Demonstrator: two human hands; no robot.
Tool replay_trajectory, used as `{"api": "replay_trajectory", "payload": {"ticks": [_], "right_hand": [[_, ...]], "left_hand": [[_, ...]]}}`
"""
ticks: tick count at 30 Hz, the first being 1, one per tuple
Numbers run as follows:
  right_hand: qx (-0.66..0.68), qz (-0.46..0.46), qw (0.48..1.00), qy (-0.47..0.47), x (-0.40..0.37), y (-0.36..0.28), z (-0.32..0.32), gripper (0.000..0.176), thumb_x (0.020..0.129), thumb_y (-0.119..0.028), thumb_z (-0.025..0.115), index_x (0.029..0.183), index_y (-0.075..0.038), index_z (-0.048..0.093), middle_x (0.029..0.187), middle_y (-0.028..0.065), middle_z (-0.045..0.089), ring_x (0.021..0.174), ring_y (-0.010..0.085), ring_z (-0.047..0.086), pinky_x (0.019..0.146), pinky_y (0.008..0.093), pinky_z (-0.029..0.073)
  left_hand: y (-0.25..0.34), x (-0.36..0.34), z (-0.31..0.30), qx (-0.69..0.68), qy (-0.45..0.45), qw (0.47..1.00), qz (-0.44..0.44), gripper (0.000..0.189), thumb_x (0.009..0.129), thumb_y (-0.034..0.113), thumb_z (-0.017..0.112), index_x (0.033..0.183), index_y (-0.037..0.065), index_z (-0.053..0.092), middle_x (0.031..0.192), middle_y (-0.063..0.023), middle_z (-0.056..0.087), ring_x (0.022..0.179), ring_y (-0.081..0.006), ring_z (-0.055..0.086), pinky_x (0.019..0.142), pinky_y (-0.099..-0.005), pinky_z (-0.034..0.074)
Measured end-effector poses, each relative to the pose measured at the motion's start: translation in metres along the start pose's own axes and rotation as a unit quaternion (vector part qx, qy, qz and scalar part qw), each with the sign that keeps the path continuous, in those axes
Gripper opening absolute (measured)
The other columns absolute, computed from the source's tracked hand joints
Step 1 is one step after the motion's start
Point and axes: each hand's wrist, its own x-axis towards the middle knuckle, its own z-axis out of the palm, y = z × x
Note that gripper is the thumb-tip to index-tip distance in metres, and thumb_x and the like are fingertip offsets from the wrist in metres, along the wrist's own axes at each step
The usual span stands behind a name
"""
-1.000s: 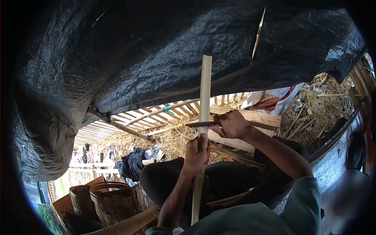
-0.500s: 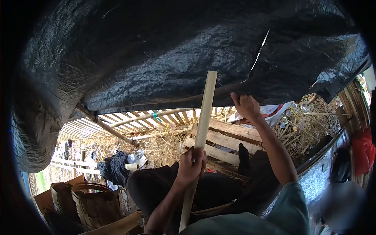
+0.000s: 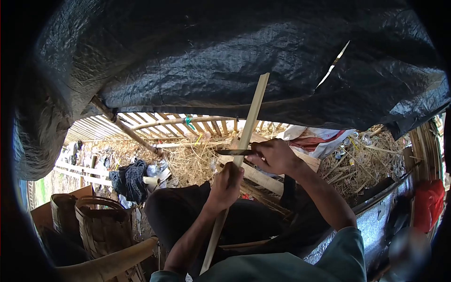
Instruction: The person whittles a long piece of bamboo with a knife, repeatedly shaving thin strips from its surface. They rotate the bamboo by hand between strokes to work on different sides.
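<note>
A long pale bamboo strip slants up from my lap toward the black tarp. My left hand is wrapped round it near its middle. Just above, my right hand is closed on a dark knife, whose blade points left and lies across the strip. The knife's handle is mostly hidden in my fingers.
A black tarp with a slit hangs overhead. Wooden slats and straw lie on the ground ahead. Woven baskets and a dark cloth are at left; a red bag is at right.
My right hand has moved down and left, bringing the knife across the bamboo strip. The strip leans slightly more to the right, and my left hand is still round it.
</note>
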Motion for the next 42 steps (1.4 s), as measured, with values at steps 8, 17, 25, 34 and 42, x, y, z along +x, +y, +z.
{"api": "replay_trajectory", "payload": {"ticks": [8,17,25,34,42], "right_hand": [[0.068,0.004,0.998,0.011,-0.007,-0.044,0.0,0.03,0.087,-0.032,0.06,0.079,-0.003,0.065,0.066,0.0137,0.063,0.062,0.031,0.063,0.06,0.0377,0.051],[-0.019,0.007,1.0,0.011,-0.004,-0.038,0.005,0.029,0.087,-0.03,0.058,0.076,-0.005,0.066,0.062,0.0131,0.061,0.059,0.0318,0.061,0.056,0.0389,0.049],[-0.252,0.099,0.955,0.12,0.0,0.039,0.018,0.043,0.089,-0.036,0.059,0.062,-0.002,0.057,0.059,0.0193,0.059,0.054,0.0353,0.059,0.048,0.04,0.044],[-0.147,0.175,0.937,0.264,-0.015,0.068,-0.026,0.031,0.091,-0.024,0.055,0.074,0.002,0.057,0.06,0.0214,0.058,0.055,0.0428,0.057,0.05,0.0461,0.045],[-0.056,0.03,0.997,0.039,-0.012,0.006,0.0,0.02,0.082,-0.02,0.063,0.074,-0.002,0.059,0.06,0.014,0.057,0.057,0.0328,0.058,0.055,0.0406,0.046]], "left_hand": [[0.013,-0.005,-0.013,-0.271,-0.134,0.934,-0.191,0.039,0.101,0.027,0.034,0.073,0.004,0.047,0.059,-0.0015,0.043,0.049,-0.0076,0.038,0.045,-0.0279,0.031],[-0.004,-0.007,-0.003,-0.029,-0.073,0.997,0.004,0.028,0.098,0.018,0.036,0.082,-0.002,0.048,0.061,-0.014,0.048,0.054,-0.0259,0.048,0.052,-0.0397,0.038],[0.009,0.0,-0.008,-0.055,-0.027,0.996,-0.06,0.036,0.1,0.028,0.037,0.084,-0.003,0.048,0.051,-0.0155,0.044,0.044,-0.0293,0.045,0.048,-0.0421,0.035],[0.008,0.002,-0.001,0.012,0.034,0.999,0.008,0.025,0.086,0.02,0.063,0.08,-0.001,0.05,0.062,-0.015,0.057,0.055,-0.0304,0.06,0.051,-0.0367,0.044],[0.002,0.001,0.003,0.053,0.051,0.995,0.062,0.024,0.081,0.015,0.069,0.085,-0.001,0.052,0.065,-0.0159,0.059,0.056,-0.0315,0.061,0.051,-0.0364,0.045]]}}
